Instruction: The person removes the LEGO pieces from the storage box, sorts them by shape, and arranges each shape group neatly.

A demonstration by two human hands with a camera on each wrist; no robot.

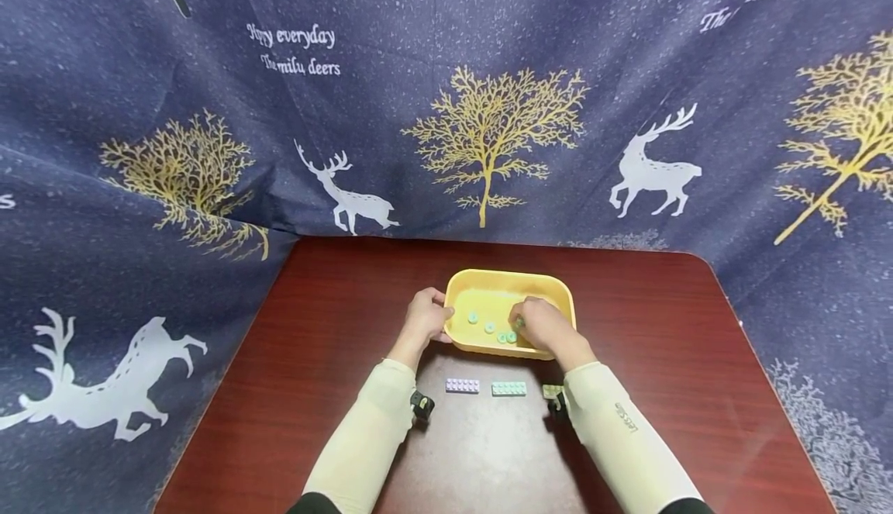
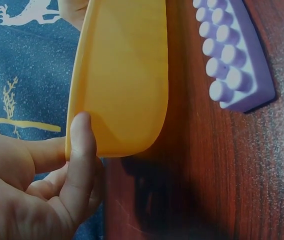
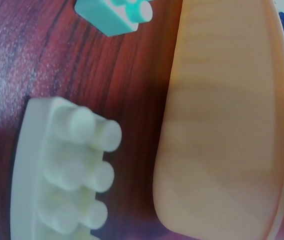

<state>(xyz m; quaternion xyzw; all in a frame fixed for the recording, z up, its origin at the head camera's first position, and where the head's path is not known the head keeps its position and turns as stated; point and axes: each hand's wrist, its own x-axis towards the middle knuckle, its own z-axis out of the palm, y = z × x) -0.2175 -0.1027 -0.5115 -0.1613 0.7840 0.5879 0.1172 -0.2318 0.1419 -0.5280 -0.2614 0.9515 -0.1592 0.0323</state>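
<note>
My left hand (image 1: 425,314) grips the left end of a yellow plastic bin (image 1: 481,301). In the left wrist view, one digit lies on the outside of the bin's wall (image 2: 127,85). Inside the bin, my right hand (image 1: 547,325) reaches down with curled fingers and pinches a small green ring (image 1: 519,322), partly hidden by the fingertips. Several like it lie on the bin floor, among them a ring (image 1: 473,318) towards the left. The right wrist view shows the bin's outer side (image 3: 222,125), which hides that hand's fingers.
A row of studded toy bricks lies before the bin: a purple brick (image 1: 463,385), a teal brick (image 1: 508,389) and a pale green brick (image 1: 552,391), partly covered by the right wrist's camera. They rest on a reddish-brown table (image 1: 335,305). A blue patterned cloth (image 1: 432,173) hangs behind.
</note>
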